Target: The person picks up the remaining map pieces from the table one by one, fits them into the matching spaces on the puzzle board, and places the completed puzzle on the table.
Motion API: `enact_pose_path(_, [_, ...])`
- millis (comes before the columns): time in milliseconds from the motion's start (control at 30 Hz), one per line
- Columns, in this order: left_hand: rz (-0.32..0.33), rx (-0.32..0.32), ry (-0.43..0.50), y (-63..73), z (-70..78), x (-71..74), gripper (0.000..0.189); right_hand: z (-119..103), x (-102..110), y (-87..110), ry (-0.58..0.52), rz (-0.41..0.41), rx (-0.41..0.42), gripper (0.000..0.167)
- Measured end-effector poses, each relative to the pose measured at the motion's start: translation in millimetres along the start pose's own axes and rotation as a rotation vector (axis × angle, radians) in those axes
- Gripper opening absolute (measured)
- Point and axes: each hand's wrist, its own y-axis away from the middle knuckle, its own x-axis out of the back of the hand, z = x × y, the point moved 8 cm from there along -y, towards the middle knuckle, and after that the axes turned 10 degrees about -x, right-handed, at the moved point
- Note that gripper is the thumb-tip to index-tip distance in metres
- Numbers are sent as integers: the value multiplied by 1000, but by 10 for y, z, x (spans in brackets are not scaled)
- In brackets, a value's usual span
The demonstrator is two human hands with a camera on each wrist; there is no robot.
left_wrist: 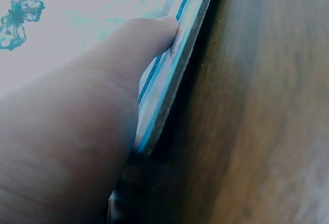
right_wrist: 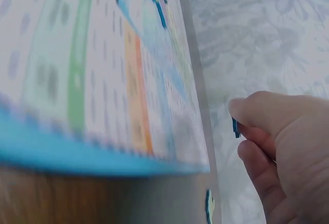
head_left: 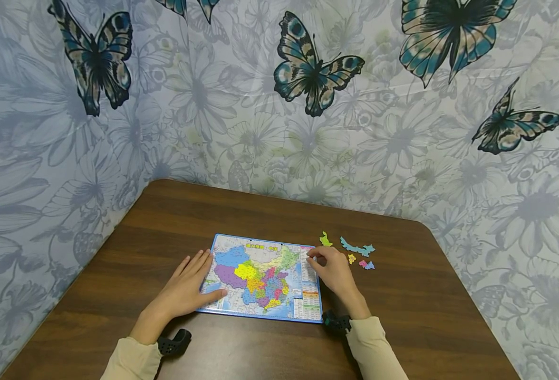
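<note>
A map puzzle board [head_left: 234, 307] of colourful regions with a blue border lies flat on the table. My left hand [head_left: 184, 287] rests on its left side with fingers straight and spread; in the left wrist view, the thumb [left_wrist: 149, 34] touches the board near its edge. Over the board's right edge is my right hand [head_left: 335, 269], pinching a small, thin puzzle piece [right_wrist: 236, 126] between thumb and finger. Only the piece's dark edge shows there, so its shape and colour cannot be told.
Loose puzzle pieces lie right of the board: a yellow-green one [head_left: 325, 239], a long light blue one [head_left: 355, 247], a small yellow one [head_left: 352, 258], and a pink one [head_left: 362, 263] beside a blue one [head_left: 369, 265]. A butterfly-patterned cloth [head_left: 260, 158] hangs behind the brown table [head_left: 189, 211].
</note>
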Motion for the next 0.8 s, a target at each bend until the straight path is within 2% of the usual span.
enact_pose_path(533, [2, 1, -2, -5, -2, 6, 108, -374, -286, -2, -81, -96, 126, 11])
enact_pose_path(800, [0, 4, 0, 0, -10, 0, 109, -516, -454, 2, -85, -184, 124, 10])
